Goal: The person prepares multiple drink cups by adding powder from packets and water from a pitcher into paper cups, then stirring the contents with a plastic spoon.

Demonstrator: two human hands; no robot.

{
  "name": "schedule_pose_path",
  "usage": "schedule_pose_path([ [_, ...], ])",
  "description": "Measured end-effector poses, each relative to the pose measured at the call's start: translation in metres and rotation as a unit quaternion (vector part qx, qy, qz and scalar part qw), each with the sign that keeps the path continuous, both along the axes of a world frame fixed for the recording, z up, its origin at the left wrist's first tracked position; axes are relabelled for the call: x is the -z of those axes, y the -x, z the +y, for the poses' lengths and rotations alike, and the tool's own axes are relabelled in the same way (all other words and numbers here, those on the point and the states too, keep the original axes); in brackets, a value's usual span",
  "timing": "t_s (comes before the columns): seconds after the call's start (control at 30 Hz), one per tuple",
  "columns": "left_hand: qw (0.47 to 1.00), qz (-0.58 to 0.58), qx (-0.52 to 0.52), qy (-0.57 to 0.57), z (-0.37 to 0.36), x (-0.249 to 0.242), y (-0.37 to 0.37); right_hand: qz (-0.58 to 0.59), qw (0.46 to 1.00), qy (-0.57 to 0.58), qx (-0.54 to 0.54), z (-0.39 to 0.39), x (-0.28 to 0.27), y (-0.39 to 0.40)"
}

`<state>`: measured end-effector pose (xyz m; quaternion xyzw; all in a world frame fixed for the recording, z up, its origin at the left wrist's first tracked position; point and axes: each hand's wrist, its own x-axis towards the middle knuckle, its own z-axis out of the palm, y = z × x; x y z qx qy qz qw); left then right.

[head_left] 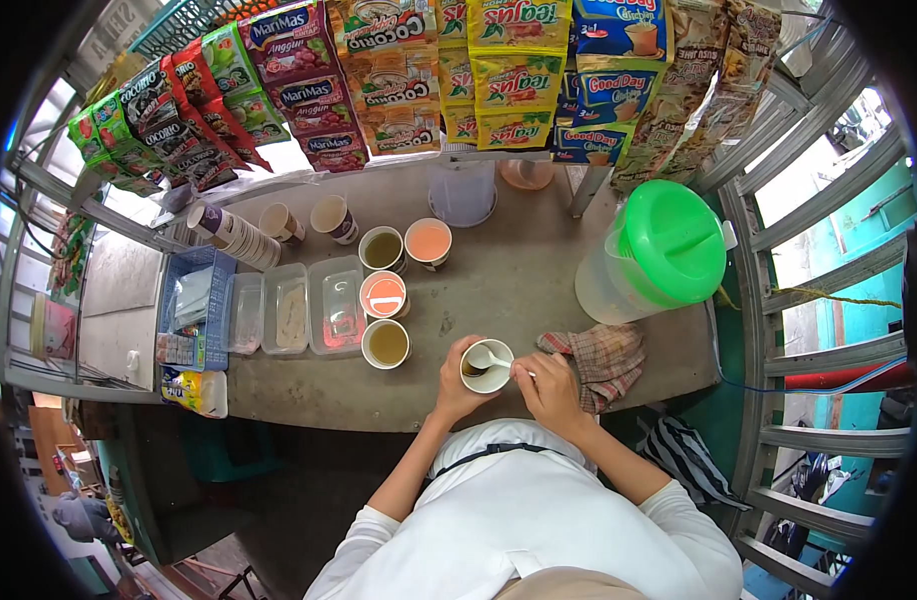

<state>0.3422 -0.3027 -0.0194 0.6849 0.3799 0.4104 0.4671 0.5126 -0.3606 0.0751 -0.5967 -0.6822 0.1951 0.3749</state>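
Your left hand (461, 383) is gripping a paper cup (493, 379) near the table (524, 280) edge, and your right hand (551, 388) is pinching a white spoon (503, 363) that's dipping into it. Four filled cups (388, 366) are sitting off left, a checked cloth (607, 360) is lying by your right hand, pitcher (651, 255) is standing behind that

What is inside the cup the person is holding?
A white spoon, held by the right hand, dips into the cup. Something dark shows beside it; liquid or powder, I can't tell. The spoon covers part of the inside.
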Motion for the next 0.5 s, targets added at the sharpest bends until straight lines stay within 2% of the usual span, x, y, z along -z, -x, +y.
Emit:
schedule_pose_path([
  [0.5, 1.0, 0.014, -0.008, -0.016, 0.0004, -0.0009, 0.0006, -0.035, 0.999, -0.014, -0.008, 0.0023, -0.006, -0.0001],
])
